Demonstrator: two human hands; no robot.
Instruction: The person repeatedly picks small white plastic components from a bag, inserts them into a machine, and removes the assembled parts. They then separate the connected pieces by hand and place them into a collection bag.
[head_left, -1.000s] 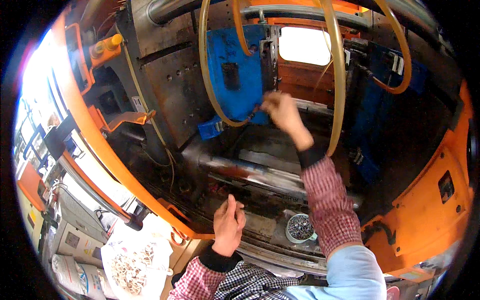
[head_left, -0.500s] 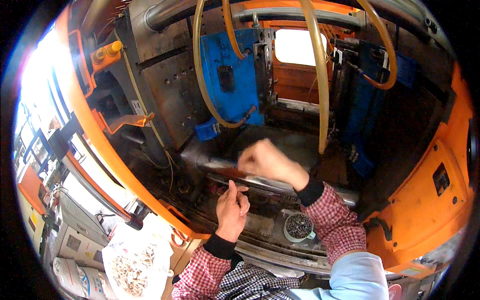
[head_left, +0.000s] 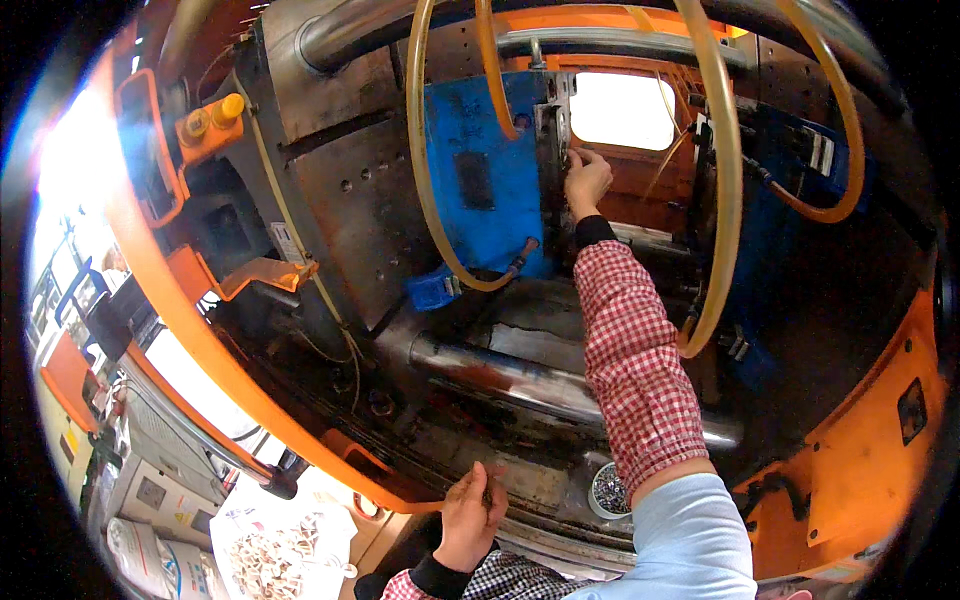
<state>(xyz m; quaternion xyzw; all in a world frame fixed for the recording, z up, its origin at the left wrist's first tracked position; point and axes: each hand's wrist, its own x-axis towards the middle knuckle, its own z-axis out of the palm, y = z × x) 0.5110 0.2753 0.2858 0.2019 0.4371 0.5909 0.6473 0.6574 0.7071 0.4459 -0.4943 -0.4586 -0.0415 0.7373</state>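
Note:
My right hand (head_left: 588,182) is stretched deep into the machine, at the inner face of the blue mould half (head_left: 500,190). Its fingers are closed in a pinch against that face; anything between them is too small to name. Low in front of me, my left hand (head_left: 470,520) is curled with the thumb up, and something small and dark seems to sit in its fingers. Right of it, partly behind my right sleeve, stands a pale cup (head_left: 594,500) filled with small metal pieces (head_left: 612,490).
Hoses (head_left: 728,200) hang in loops around my right arm. A thick steel bar (head_left: 500,375) crosses below it. Another blue mould half (head_left: 800,150) stands opposite. Orange guards (head_left: 870,430) flank the opening. At lower left lies a white bag (head_left: 325,520) of small pale parts.
My right hand has gone from above the steel bar up and forward to the mould face. The left hand has dropped lower, away from the right one. The view has shifted slightly.

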